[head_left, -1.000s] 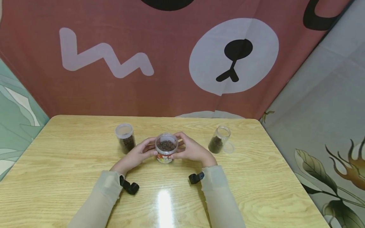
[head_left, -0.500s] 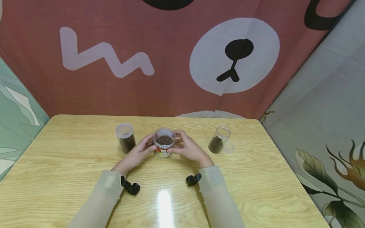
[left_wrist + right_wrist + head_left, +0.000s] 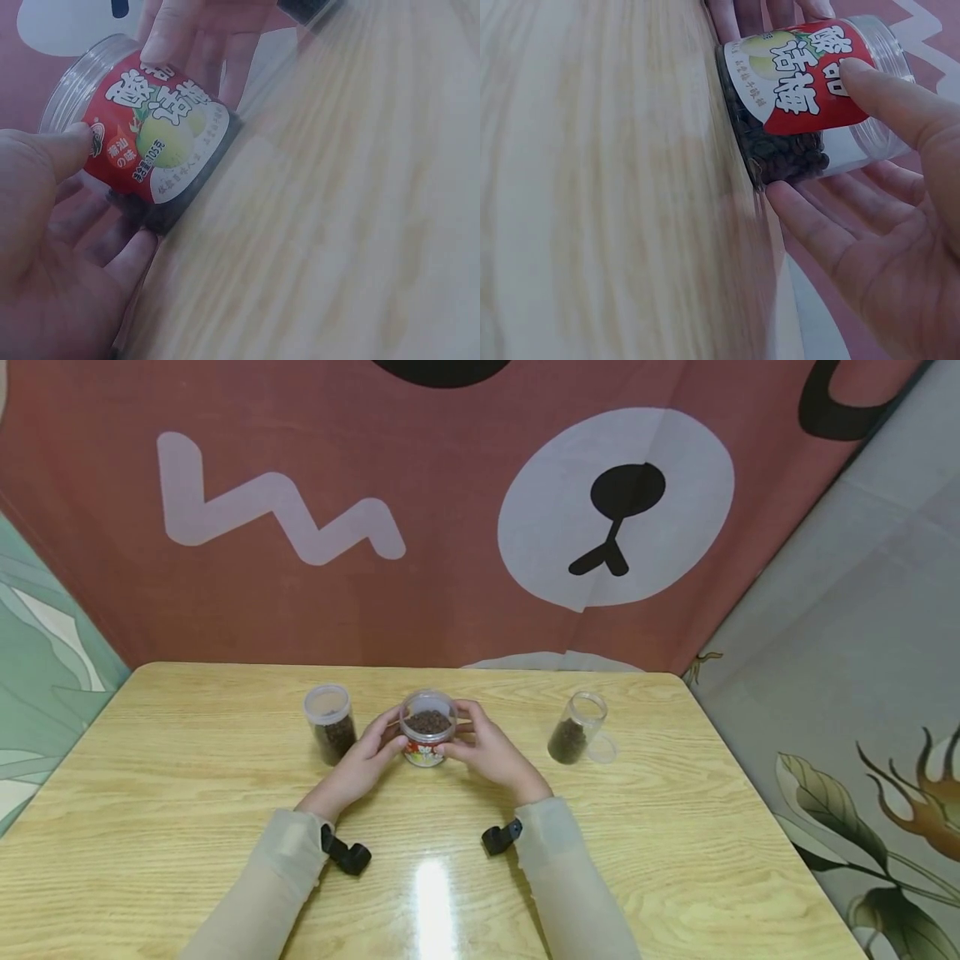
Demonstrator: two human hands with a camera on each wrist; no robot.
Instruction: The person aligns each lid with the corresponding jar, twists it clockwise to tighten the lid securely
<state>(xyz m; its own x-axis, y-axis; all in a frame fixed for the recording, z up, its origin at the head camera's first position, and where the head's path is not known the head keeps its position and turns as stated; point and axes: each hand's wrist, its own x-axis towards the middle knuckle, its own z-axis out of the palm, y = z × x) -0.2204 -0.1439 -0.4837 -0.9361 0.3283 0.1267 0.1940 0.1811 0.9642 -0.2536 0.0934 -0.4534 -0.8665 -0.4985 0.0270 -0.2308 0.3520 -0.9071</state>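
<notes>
Now you hold a short, round, clear plastic jar (image 3: 424, 753) between your two hands, on a pale yellow wood-grain table (image 3: 187, 793). Small dark brown bits (image 3: 428, 722) lie inside it, and you can see through the clear wall above them, up to the rim. The jar stands upright: its flat bottom is down, its open mouth points up, and the line from bottom to mouth goes straight up. It is so squat that you cannot pick out one long side. Its shiny red label (image 3: 154, 124), with white letters and yellow-green fruit on it, faces you.

Your left hand (image 3: 365, 762) grips the jar's left side, with the thumb on the label and the fingers bent round the wall. Your right hand (image 3: 491, 753) grips the other side the same way, with its thumb on the label too.

Near your left hand stands a cloudy-topped, tall, clear jar (image 3: 332, 727), with blackish bits (image 3: 337, 743) filling much of it. Well apart from your right hand stands an open-topped, tall, clear jar (image 3: 587, 717). Black-brown bits (image 3: 567, 742) fill its lower part, and its mouth points up. A thin, clear, round disc (image 3: 602, 748) lies just beside it.
</notes>
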